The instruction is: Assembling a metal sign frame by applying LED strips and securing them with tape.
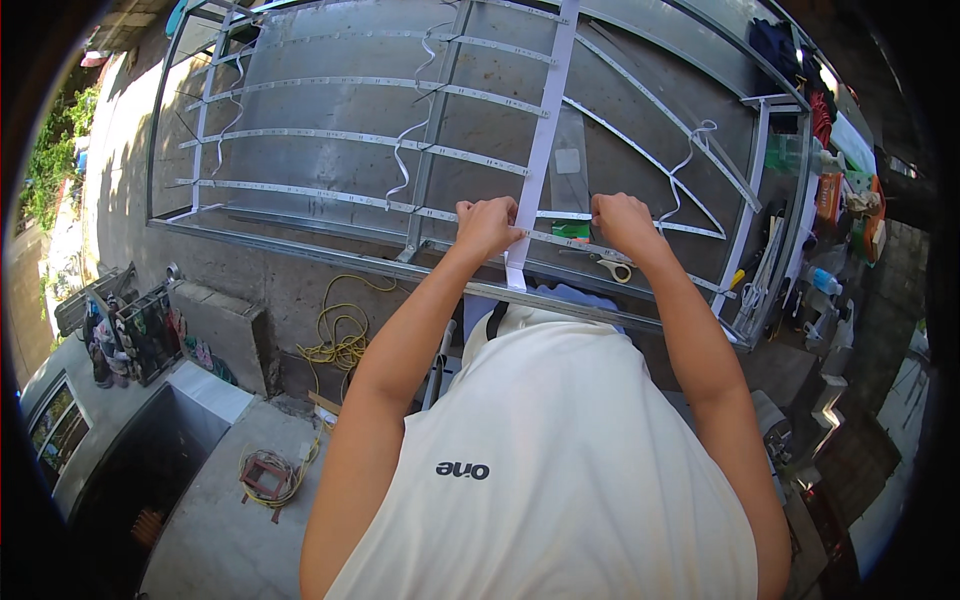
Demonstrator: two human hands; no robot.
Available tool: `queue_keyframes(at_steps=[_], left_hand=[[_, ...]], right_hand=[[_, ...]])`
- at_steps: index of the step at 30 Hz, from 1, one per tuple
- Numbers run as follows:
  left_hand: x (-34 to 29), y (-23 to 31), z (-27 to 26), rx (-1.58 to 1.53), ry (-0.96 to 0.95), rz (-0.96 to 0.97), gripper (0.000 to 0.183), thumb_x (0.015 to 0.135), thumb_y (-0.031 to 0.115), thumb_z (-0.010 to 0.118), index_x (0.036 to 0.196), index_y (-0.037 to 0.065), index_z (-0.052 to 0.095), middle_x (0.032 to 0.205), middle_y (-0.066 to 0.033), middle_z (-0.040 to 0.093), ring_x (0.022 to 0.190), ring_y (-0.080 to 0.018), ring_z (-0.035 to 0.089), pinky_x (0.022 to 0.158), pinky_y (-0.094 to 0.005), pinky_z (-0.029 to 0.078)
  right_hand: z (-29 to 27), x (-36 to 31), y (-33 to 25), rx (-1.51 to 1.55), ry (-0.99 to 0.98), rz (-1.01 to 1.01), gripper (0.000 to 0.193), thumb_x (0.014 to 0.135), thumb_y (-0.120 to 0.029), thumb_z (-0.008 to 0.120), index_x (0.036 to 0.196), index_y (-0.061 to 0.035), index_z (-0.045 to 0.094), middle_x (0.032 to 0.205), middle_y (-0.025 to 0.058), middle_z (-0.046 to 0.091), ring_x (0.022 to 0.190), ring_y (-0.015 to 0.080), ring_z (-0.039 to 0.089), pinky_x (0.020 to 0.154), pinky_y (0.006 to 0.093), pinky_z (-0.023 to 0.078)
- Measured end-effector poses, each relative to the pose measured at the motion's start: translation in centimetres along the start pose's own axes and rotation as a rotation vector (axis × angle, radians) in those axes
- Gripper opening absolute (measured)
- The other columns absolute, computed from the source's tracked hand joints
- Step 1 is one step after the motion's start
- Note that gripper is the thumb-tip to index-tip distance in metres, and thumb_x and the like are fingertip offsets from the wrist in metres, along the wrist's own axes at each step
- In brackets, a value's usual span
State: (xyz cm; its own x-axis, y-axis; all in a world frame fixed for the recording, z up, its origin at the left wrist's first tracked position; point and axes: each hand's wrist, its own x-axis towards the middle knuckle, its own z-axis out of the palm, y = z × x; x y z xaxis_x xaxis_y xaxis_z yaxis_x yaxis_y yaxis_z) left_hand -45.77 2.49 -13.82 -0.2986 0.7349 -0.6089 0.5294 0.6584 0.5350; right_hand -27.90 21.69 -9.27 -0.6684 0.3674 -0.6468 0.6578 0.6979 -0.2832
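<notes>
I see white strips (480,160) patterned with small dark marks across the upper part of the frame, beside a lilac-white bar (541,140) and silvery grey rails (437,120). The shirt (560,450) at lower centre is cream with black lettering (463,470). Left of centre the cable (340,350) is yellow; the leaves (45,180) at far left are green.

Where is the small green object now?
In the head view, the small green object appears slightly right of centre, between the left hand and right hand.
</notes>
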Motion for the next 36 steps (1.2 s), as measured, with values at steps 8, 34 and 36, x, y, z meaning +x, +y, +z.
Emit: queue_keyframes(at_steps=[8, 34, 36], left_hand=[[-0.3, 0.1, -0.1, 0.021, 0.024, 0.019, 0.033, 0.079, 0.029, 0.086, 0.106, 0.014, 0.075, 0.100, -0.0039, 0.078, 0.102, -0.0252, 0.069, 0.101, -0.0457, 0.032], [-4.8, -0.5, -1.8, 0.179, -0.253, -0.082, 0.041, 0.100, 0.025, 0.060, 0.136, 0.004, 0.059, 0.128, -0.0247, 0.067, 0.123, -0.0392, 0.062, 0.101, -0.0503, 0.050], [-3.8, -1.4, -0.8, 0.170, -0.314, -0.007, 0.039, 0.102, 0.020, 0.055, 0.137, 0.003, 0.057, 0.128, -0.0241, 0.067, 0.125, -0.0405, 0.061, 0.103, -0.0498, 0.050]], right_hand=[[3.0, 4.2, -3.4, 0.251, -0.141, -0.145, 0.018, 0.089, -0.013, 0.071, 0.103, -0.0048, 0.079, 0.097, 0.0177, 0.077, 0.093, 0.0372, 0.073, 0.086, 0.0451, 0.055], [4.5, 5.6, -3.2, 0.457, -0.296, -0.228, 0.025, 0.088, -0.018, 0.077, 0.107, -0.0025, 0.080, 0.094, 0.0202, 0.077, 0.085, 0.0322, 0.073, 0.082, 0.0409, 0.055], [4.5, 5.7, -3.2, 0.460, -0.284, -0.235, 0.025, 0.088, -0.018, 0.077, 0.107, -0.0025, 0.080, 0.094, 0.0202, 0.077, 0.085, 0.0321, 0.073, 0.082, 0.0409, 0.055]])
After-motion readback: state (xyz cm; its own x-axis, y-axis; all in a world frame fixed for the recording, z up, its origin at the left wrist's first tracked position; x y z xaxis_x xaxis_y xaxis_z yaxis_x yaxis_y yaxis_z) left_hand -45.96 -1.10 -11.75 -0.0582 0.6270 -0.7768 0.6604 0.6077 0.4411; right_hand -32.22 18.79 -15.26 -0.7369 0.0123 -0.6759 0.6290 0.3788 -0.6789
